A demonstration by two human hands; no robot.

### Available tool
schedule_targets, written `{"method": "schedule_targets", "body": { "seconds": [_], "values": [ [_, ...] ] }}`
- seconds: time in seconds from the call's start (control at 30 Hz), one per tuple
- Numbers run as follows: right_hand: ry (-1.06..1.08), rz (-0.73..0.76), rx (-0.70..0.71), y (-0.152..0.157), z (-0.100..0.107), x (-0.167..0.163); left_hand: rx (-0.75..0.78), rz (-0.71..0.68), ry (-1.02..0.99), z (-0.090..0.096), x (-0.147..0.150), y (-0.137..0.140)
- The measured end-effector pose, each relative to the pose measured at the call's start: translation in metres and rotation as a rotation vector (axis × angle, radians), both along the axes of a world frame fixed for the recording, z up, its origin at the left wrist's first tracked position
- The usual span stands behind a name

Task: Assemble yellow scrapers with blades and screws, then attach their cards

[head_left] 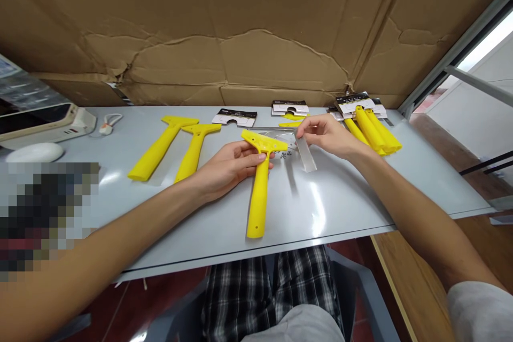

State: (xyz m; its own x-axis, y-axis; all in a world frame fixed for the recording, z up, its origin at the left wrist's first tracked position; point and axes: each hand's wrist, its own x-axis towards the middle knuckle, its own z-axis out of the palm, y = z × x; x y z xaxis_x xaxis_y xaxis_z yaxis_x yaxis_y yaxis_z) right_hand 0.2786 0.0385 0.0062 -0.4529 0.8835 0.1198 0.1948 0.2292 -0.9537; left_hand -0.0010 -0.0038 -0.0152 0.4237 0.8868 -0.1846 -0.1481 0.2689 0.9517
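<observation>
My left hand (234,167) is closed around the neck of a yellow scraper handle (258,200), whose wide head points away from me. Between the fingertips of my right hand (326,133) is a flat grey metal blade (305,154), tilted downward just right of the scraper head. Small dark screws (285,154) lie on the table between my hands, beside a clear plastic piece partly hidden by the scraper head. Left of my left hand lie two more yellow scraper handles, one farther left (154,155) and one nearer (194,149), partly covered by my forearm.
Bundled yellow handles with black-and-white cards (377,131) lie at the back right. Another card (234,117) and a carded yellow piece (294,108) sit along the back. A white mouse (35,153) and a plug with cable (106,127) are at left. Cardboard (240,21) walls the back.
</observation>
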Motion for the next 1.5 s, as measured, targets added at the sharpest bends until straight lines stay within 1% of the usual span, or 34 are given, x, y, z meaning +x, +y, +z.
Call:
{"method": "schedule_targets", "body": {
  "seconds": [0.07,0.17,0.27,0.5,0.67,0.83,1.07,1.2,1.33,1.5],
  "values": [
    [0.007,-0.002,-0.055,0.000,-0.004,-0.001,0.006,-0.003,0.005,-0.001,0.000,0.000],
    [0.060,0.044,-0.141,0.001,-0.010,-0.002,0.016,-0.006,0.012,-0.001,0.001,0.000],
    [0.109,0.084,-0.178,0.001,-0.014,-0.001,0.033,-0.011,0.020,-0.001,0.000,-0.001],
    [0.138,0.072,-0.126,-0.003,-0.008,-0.006,0.038,-0.039,0.007,-0.001,0.000,-0.001],
    [0.189,0.062,-0.150,-0.004,-0.005,-0.010,0.024,-0.033,0.008,0.004,0.001,-0.003],
    [0.150,0.058,-0.158,-0.005,-0.004,-0.010,0.013,-0.036,0.021,0.007,0.001,-0.005],
    [0.084,0.083,-0.118,-0.006,0.000,-0.009,-0.012,-0.039,0.027,0.002,-0.001,-0.003],
    [0.034,0.088,-0.040,-0.007,0.001,-0.008,0.007,-0.046,0.048,-0.001,-0.002,-0.001],
    [0.016,0.087,0.021,-0.009,0.000,-0.010,0.054,-0.086,0.074,-0.002,-0.001,-0.002],
    [-0.009,0.054,-0.027,-0.011,-0.003,-0.016,0.113,-0.150,0.127,0.000,0.000,-0.008]
  ]
}}
